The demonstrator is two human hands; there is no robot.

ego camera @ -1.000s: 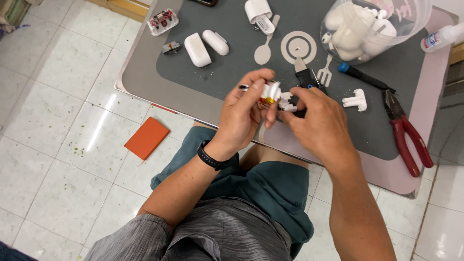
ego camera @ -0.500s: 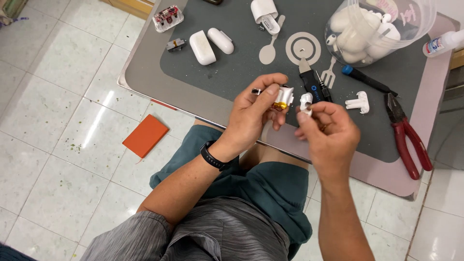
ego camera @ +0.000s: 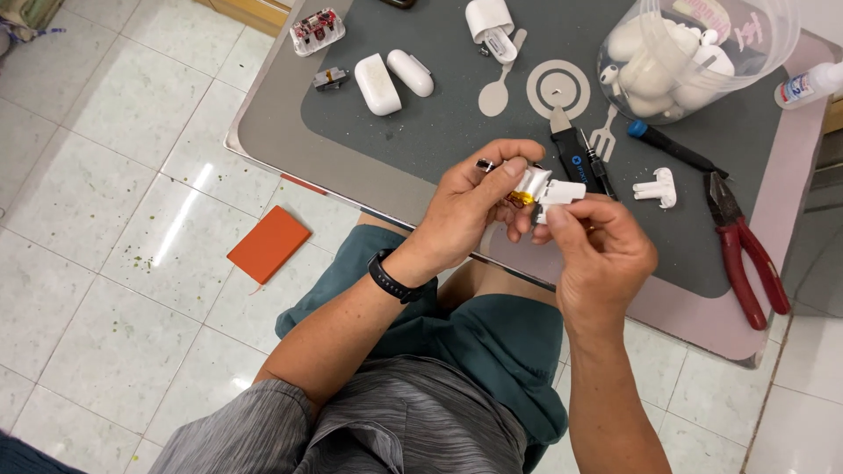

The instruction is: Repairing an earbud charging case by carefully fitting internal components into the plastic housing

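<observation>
Left hand (ego camera: 474, 206) pinches silver battery (ego camera: 529, 185); right hand (ego camera: 597, 246) grips white piece (ego camera: 562, 192) (touching).

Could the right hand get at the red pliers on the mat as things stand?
Probably yes. The red pliers lie in the open just to the side of the right hand, with nothing over them. But its fingers pinch a small white part, which it would have to free first.

Both hands meet, fingertips pinched

The left hand (ego camera: 479, 197) reaches in from the lower left, wrist bent, thumb and fingers curled closed. The right hand (ego camera: 597, 250) rises from below, forearm upright, its fingers (ego camera: 562, 219) pinched shut, touching the left fingertips.
</observation>
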